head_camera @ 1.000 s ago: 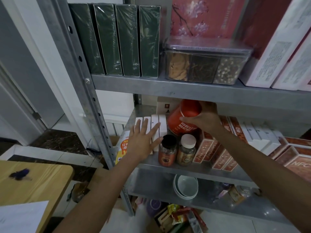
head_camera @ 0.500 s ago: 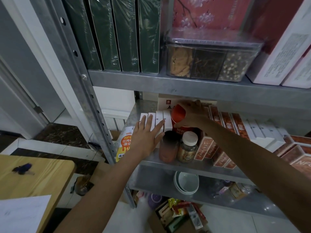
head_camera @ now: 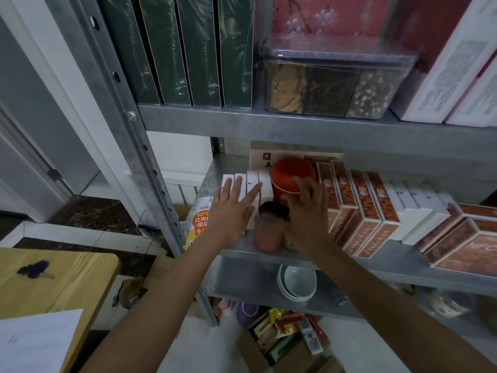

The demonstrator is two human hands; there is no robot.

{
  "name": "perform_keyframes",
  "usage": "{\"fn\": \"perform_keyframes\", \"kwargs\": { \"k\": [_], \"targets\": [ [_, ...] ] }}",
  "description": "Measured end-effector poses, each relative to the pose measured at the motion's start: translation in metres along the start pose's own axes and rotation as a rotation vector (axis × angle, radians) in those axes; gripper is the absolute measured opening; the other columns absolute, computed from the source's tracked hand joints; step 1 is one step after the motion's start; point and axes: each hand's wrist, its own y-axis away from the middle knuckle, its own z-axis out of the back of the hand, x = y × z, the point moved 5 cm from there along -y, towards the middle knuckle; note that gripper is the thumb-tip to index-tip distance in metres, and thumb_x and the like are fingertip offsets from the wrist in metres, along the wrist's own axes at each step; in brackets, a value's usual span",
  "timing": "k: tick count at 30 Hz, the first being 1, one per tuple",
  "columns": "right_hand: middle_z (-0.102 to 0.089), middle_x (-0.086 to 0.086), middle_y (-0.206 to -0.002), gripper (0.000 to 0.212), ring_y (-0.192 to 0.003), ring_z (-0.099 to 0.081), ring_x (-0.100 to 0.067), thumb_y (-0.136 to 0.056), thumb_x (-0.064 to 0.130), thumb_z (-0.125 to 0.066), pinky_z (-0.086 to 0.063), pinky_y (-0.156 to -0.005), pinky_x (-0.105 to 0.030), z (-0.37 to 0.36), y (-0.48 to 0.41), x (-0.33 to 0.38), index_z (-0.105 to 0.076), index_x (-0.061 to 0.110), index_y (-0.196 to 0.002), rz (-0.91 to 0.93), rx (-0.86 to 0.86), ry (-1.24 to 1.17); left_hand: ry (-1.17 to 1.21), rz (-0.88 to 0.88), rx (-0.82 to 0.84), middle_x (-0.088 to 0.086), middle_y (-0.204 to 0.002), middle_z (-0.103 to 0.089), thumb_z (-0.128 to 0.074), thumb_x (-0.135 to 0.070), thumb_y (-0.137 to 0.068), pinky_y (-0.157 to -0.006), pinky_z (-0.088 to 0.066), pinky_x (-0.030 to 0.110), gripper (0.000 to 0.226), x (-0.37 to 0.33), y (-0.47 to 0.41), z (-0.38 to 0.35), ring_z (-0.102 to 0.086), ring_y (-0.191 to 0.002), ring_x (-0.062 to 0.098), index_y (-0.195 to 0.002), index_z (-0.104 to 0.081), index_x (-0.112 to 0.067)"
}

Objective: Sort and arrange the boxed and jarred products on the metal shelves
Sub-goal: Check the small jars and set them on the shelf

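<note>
Compared with half a second ago, the right hand (head_camera: 309, 222) has let go of the red canister (head_camera: 291, 175) and drawn back toward the shelf's front edge. The canister now stands upright on the middle metal shelf (head_camera: 403, 265), toward the back. It sits just beside a row of small white boxes (head_camera: 266, 189) on its left and a leaning row of red-patterned boxes (head_camera: 363, 211) on its right. A cream box (head_camera: 262, 160) stands behind it.

The right hand's fingers (head_camera: 301, 184) are spread and only slightly bent. Their tips overlap the canister's front wall without wrapping it. The palm hides a second jar beneath it, and it is not clear whether the hand touches that jar. The left hand (head_camera: 231, 211) lies flat, with straight fingers (head_camera: 252, 191) pressed on the tops of the white boxes, bracing them upright. A dark-lidded jar (head_camera: 269, 232), blurred here, stands at the shelf front between the two hands.

The canister looks rigid and smooth-walled, probably light enough for one hand. Its round, glossy side could slip, so a wrap around the middle of the wall seems safer than pinching the lid. The jars in front look small, hard and possibly breakable, and they crowd each other. Each is best taken around the body just under the lid and lifted straight up, so that it does not knock its neighbour.
</note>
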Motion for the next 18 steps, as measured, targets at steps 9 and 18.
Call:
{"fn": "perform_keyframes", "kwargs": {
  "k": [9, 18],
  "targets": [
    [-0.052, -0.016, -0.137, 0.053, -0.134, -0.029, -0.035, -0.06, 0.055, -0.084, -0.026, -0.112, -0.06, -0.007, 0.015, -0.003, -0.076, 0.01, -0.087, -0.059, 0.028, -0.127, 0.599, 0.049, -0.303, 0.012, -0.161, -0.018, -0.045, -0.027, -0.103, -0.121, -0.017, 0.042, 0.05, 0.009, 0.017, 0.018, -0.01, -0.15, 0.024, -0.15, -0.034, -0.017],
    [-0.052, -0.009, -0.134, 0.034, -0.128, -0.04, -0.035, -0.058, 0.029, -0.085, -0.028, -0.109, -0.03, 0.056, 0.031, -0.009, -0.074, 0.009, -0.083, -0.093, -0.163, -0.748, 1.269, 0.111, -0.485, 0.002, -0.125, -0.065, -0.039, -0.032, -0.103, -0.1, -0.044, 0.021, 0.037, -0.019, 0.072, 0.026, -0.058, -0.12, 0.011, -0.125, -0.061, -0.011]
  ]
}}
